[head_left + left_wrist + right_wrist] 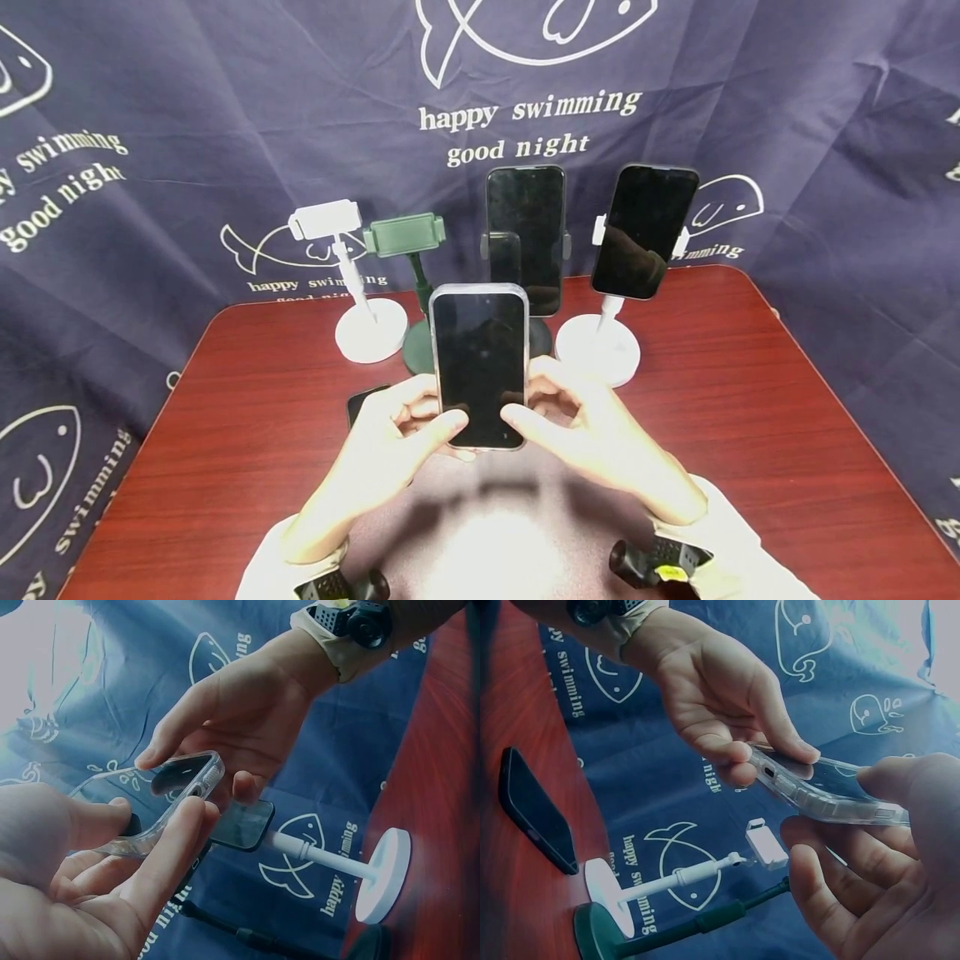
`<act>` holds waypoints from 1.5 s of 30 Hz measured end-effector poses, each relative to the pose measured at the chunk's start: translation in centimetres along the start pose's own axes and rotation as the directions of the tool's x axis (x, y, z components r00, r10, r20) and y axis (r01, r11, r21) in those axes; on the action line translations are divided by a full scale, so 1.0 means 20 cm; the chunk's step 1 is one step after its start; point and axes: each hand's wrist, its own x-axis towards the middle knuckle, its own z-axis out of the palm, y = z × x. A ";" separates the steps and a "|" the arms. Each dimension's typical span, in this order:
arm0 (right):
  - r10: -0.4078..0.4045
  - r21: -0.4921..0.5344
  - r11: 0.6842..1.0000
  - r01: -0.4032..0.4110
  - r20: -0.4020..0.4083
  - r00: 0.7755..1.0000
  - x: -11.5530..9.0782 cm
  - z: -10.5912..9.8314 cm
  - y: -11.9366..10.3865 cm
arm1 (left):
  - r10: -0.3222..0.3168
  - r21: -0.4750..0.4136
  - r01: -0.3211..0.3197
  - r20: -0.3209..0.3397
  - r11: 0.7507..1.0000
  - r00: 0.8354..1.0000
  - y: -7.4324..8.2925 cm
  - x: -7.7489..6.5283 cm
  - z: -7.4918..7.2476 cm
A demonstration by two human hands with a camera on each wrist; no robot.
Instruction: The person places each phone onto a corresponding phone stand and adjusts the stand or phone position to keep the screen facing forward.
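A smartphone in a clear case is held upright between both hands above the table, its dark screen facing me. My left hand grips its lower left edge, thumb over the screen and fingers behind. On the lower right edge, my right hand pinches it the same way. In the left wrist view, the clear case shows a port opening at its bottom end, with the right hand beyond it. From the right wrist, the left hand appears across the phone.
Behind stand an unloaded white phone stand and a green one. A black stand bears a phone; another white stand bears a tilted phone. One more phone lies on the red table, partly behind my left hand.
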 end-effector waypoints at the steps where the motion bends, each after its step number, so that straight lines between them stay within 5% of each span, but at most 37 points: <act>1: -0.006 -0.002 1.000 0.006 -0.002 1.000 0.00 0.00 0.00 | 0.000 -0.005 0.000 0.002 1.000 1.000 0.00 0.00 0.00; 8: -0.028 0.018 0.999 0.029 -0.015 0.999 0.00 0.00 0.00 | -0.013 -0.024 0.014 0.006 1.000 1.000 0.01 -0.01 0.00; 16: -0.068 -0.002 0.998 0.068 -0.038 0.997 0.01 0.02 0.01 | 0.004 0.055 -0.005 0.005 0.998 1.000 0.00 0.00 0.00; 26: -0.097 -0.005 0.995 0.097 -0.085 0.992 0.01 0.03 0.02 | 0.018 -0.032 -0.016 0.078 0.999 0.997 -0.02 0.03 -0.01; 39: -0.148 -0.017 0.989 0.147 -0.168 0.975 0.04 0.09 0.05 | -0.008 -0.045 0.011 0.077 0.999 0.997 -0.03 0.06 -0.05; 45: -0.113 0.014 0.993 0.116 -0.139 0.984 0.08 0.10 0.05 | -0.023 -0.062 0.026 0.046 0.998 0.999 -0.05 0.07 -0.07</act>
